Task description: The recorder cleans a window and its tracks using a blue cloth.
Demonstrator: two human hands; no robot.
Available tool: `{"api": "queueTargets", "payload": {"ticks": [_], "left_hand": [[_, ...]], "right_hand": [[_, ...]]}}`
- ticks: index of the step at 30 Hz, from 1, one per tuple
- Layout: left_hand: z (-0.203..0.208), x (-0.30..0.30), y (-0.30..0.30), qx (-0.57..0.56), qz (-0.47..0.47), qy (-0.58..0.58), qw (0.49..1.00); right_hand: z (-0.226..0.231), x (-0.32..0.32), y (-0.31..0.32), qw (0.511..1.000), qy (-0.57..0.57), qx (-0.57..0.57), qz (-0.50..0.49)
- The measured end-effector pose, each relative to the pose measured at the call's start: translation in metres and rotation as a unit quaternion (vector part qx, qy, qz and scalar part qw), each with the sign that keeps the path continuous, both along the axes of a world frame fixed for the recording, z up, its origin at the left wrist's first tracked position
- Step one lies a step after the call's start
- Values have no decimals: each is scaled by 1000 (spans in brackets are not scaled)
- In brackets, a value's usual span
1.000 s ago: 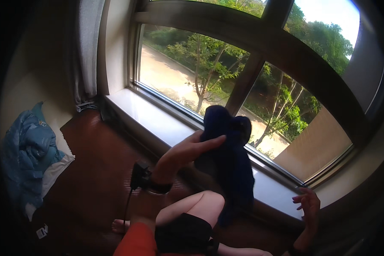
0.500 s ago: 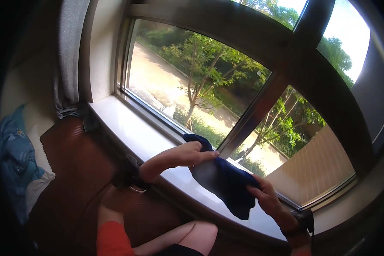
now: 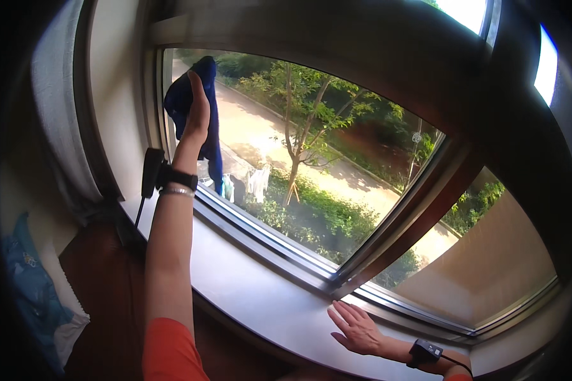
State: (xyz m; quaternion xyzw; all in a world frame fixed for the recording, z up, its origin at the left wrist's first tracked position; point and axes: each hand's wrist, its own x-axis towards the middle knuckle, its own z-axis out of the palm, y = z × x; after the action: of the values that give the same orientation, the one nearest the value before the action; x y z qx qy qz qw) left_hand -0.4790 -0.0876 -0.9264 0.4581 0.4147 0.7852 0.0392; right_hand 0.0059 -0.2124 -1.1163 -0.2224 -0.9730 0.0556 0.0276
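A dark blue cloth (image 3: 180,96) lies bunched against the upper left part of the window pane (image 3: 248,117), one end hanging down along the glass. My left hand (image 3: 199,111) holds it there with the arm stretched out; most of the fingers are hidden in the fabric. Low on the right, my right hand (image 3: 359,331) is open and holds nothing. Its fingers are spread over the white windowsill (image 3: 235,289), just below the upright between the two panes. Whether that palm rests on the sill, I cannot tell.
A dark window frame (image 3: 419,222) surrounds the panes. On the left hangs a grey curtain (image 3: 60,114), with a teal printed fabric (image 3: 35,286) below it. Each wrist carries a strapped black device with a cable. Trees and a path show outside.
My left hand has carried the cloth up and left onto the glass. My right hand has let go of the cloth and moved down over the sill. The view has shifted too.
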Motion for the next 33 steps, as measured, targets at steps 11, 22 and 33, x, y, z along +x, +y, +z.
{"api": "queueTargets", "payload": {"ticks": [11, 22, 33], "left_hand": [[-56, 254, 44, 133, -323, -16, 937], [-73, 273, 32, 84, -51, 357, 929], [-23, 227, 30, 237, 251, 445, 826]], "right_hand": [[-62, 21, -7, 997, -57, -26, -51], [-68, 31, -2, 998, -37, -8, -47], [-68, 31, -3, 998, 5, -27, -57]]}}
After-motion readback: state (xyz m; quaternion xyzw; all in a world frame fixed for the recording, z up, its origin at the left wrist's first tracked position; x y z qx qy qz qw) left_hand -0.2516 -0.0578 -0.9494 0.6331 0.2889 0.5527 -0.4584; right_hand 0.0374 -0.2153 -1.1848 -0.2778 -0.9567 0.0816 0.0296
